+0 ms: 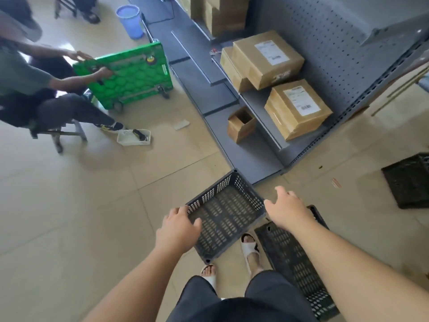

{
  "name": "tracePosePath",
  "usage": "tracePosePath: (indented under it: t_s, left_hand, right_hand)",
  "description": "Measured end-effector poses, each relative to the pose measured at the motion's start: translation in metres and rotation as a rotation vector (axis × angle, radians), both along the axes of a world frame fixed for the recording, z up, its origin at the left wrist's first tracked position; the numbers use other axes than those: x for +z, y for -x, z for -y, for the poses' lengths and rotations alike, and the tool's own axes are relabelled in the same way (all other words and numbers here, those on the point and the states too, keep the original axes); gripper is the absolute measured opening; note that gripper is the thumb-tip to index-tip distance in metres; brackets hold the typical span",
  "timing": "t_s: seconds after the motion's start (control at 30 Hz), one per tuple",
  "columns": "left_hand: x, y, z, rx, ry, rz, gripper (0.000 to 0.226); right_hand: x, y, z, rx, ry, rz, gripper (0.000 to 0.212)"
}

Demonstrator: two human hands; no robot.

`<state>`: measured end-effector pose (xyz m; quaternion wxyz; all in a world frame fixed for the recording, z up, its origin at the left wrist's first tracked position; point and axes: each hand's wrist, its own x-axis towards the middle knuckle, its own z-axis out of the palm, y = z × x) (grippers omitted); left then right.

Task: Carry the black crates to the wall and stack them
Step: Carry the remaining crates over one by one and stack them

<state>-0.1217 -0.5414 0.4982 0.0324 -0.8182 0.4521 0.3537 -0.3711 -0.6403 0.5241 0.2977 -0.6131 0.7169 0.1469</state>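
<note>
Beige floor tiles (pixel 69 205) are stretching across a stockroom where a grey shelving unit (pixel 336 54) is holding taped cardboard boxes (pixel 267 59) and a seated person (pixel 27 77) is working on an upturned green cart (pixel 130 75). We are standing over a black crate (pixel 222 217) that is sitting upright and empty on the floor, its far corner just beside the corner of the shelving base. A second crate (pixel 292 270) is lying by our right foot, partly under our forearm; a third crate (pixel 408 182) is sitting well apart at the floor's right edge. No wall stack is showing, so we are judging the carry as barely begun. Our left hand (pixel 178 226) is gripping the crate's left rim, fingers curling outside and thumb hooking inside. Our right hand (pixel 287 210) is hovering just beside the right rim, fingers loosely spread and holding nothing. To lift well, we are thinking the right hand should take the opposite rim level with the left, so the crate comes up flat and clear of that foot.
</note>
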Motion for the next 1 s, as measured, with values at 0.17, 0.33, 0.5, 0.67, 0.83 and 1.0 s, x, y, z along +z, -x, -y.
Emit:
tracePosePath:
  t_s: [0.17, 0.33, 0.5, 0.67, 0.83, 1.0]
  left_hand:
    - [-0.021, 0.006, 0.023, 0.191, -0.059, 0.033, 0.06]
    - [-0.06, 0.029, 0.033, 0.311, -0.115, -0.051, 0.062]
    - [-0.116, 0.043, 0.035, 0.395, -0.169, -0.094, 0.059]
    - [-0.191, 0.047, 0.025, 0.509, -0.23, -0.137, 0.056]
    - [-0.267, 0.049, 0.012, 0.581, -0.294, -0.156, 0.054]
    - [-0.356, 0.043, 0.008, 0.681, -0.305, -0.17, 0.052]
  right_hand:
    - [-0.04, -0.006, 0.069, 0.086, -0.074, 0.063, 0.06]
    - [-0.085, 0.003, 0.116, 0.167, -0.14, 0.049, 0.059]
    - [-0.144, 0.009, 0.15, 0.21, -0.173, -0.002, 0.058]
    - [-0.222, 0.009, 0.16, 0.229, -0.218, -0.039, 0.057]
    - [-0.306, 0.01, 0.166, 0.209, -0.243, -0.061, 0.056]
    - [-0.403, 0.009, 0.174, 0.18, -0.244, -0.063, 0.056]
